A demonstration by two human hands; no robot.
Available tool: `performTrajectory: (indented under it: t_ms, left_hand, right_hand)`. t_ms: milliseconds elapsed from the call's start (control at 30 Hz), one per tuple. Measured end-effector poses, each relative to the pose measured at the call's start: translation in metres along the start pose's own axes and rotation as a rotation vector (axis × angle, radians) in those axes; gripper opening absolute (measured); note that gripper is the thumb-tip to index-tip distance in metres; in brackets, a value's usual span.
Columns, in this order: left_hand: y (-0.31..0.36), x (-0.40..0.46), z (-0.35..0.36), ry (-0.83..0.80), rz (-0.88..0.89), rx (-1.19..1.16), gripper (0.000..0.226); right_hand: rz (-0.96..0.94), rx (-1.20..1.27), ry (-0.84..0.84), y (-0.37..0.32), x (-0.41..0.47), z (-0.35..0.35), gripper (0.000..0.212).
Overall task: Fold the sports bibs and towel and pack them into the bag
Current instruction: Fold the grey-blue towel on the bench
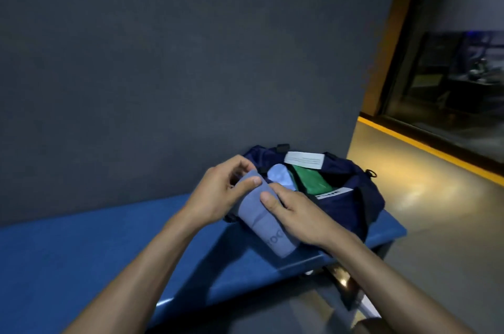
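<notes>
The bag point(351, 194), navy and unzipped, is seen on the blue bench point(81, 246) against the grey wall, with a green bib point(311, 179) and a pale blue bundle point(279, 177) already packed inside. A folded grey-blue towel point(261, 224) is held just in front of its near-left edge, long axis slanting from lower right up toward the opening. Its upper end is pinched by the left hand point(218, 197); its right flank is gripped by the curled right hand point(297, 216), nearer the opening.
</notes>
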State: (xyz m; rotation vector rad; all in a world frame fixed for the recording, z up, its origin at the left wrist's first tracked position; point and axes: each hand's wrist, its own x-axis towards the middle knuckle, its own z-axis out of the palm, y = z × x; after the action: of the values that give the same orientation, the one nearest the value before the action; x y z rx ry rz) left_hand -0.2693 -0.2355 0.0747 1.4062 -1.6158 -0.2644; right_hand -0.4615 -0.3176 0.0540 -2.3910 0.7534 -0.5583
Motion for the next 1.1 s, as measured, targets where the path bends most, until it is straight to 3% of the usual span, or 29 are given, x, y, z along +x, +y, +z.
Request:
performTrajectory:
  t_ms: [133, 267, 433, 533, 667, 933, 1000, 1100]
  left_hand:
    - [-0.003, 0.041, 0.068, -0.119, 0.017, -0.021, 0.009]
    - [-0.025, 0.083, 0.111, -0.194, -0.014, -0.025, 0.014]
    - [-0.058, 0.152, 0.157, -0.247, 0.008, 0.183, 0.018]
    - [-0.077, 0.185, 0.180, -0.372, 0.013, 0.354, 0.025]
    - [-0.102, 0.196, 0.199, -0.548, 0.072, 0.469, 0.048]
    - [-0.132, 0.186, 0.206, -0.550, 0.030, 0.434, 0.070]
    - [-0.131, 0.187, 0.204, -0.574, 0.001, 0.437, 0.085]
    - [-0.129, 0.187, 0.201, -0.593, -0.048, 0.479, 0.111]
  right_hand:
    - [0.120, -0.030, -0.015, 0.062, -0.010, -0.039, 0.065]
    - [0.334, 0.063, 0.058, 0.125, -0.010, -0.096, 0.055]
    - [0.596, 0.306, 0.167, 0.168, 0.046, -0.161, 0.037]
    - [0.617, 0.407, 0.157, 0.184, 0.093, -0.160, 0.020]
    - [0.641, 0.291, 0.034, 0.220, 0.129, -0.133, 0.017]
    - [0.819, 0.238, -0.239, 0.243, 0.126, -0.136, 0.018]
    - [0.817, 0.199, -0.336, 0.244, 0.125, -0.140, 0.017]
    - [0.755, 0.005, -0.347, 0.243, 0.129, -0.140, 0.017]
